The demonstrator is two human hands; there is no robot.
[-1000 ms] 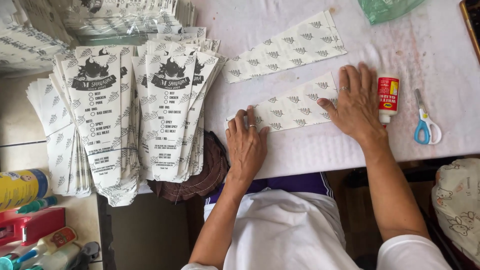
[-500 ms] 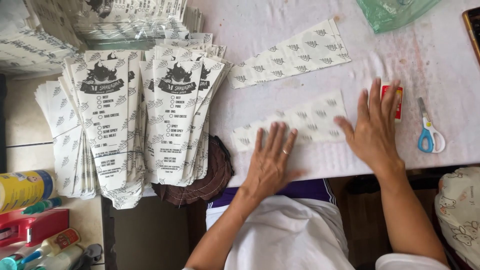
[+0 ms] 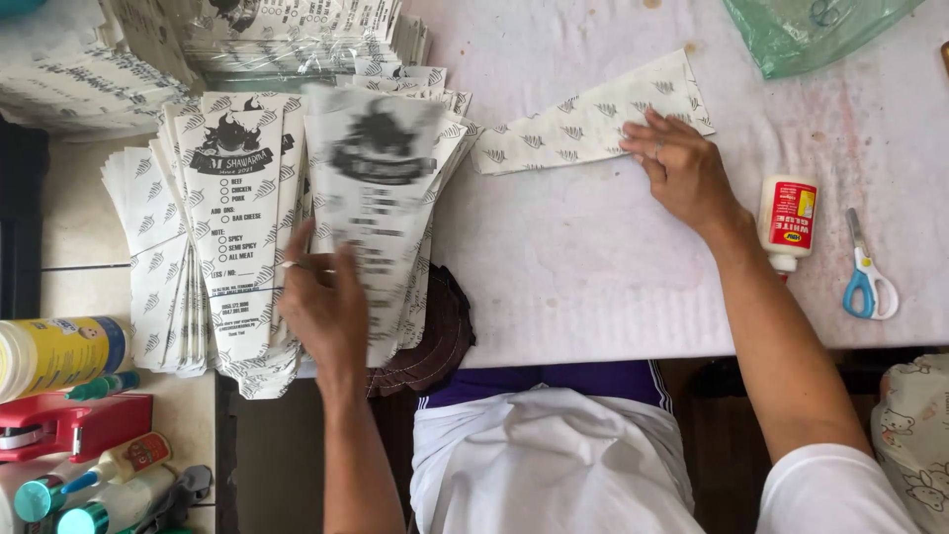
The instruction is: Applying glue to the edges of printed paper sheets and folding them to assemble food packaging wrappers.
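My left hand (image 3: 321, 302) holds a printed paper sleeve (image 3: 374, 188), blurred with motion, over the right-hand stack of like sleeves (image 3: 435, 168). A second stack of sleeves (image 3: 232, 218) lies just to its left. My right hand (image 3: 682, 168) rests with spread fingertips on the right end of a flat, leaf-patterned paper sheet (image 3: 573, 129) at the far side of the white table (image 3: 593, 277). Nothing is gripped in that hand.
A white glue bottle with a red label (image 3: 788, 222) and blue-handled scissors (image 3: 867, 282) lie right of my right arm. A green plastic bag (image 3: 811, 30) sits far right. More sleeve piles (image 3: 79, 69), a yellow bottle (image 3: 59, 351) and a red tape dispenser (image 3: 69, 425) are at the left.
Both hands were pressing a folded patterned sheet near the table's front. My left hand has carried it left onto the stack; my right hand has moved up to the far sheet.
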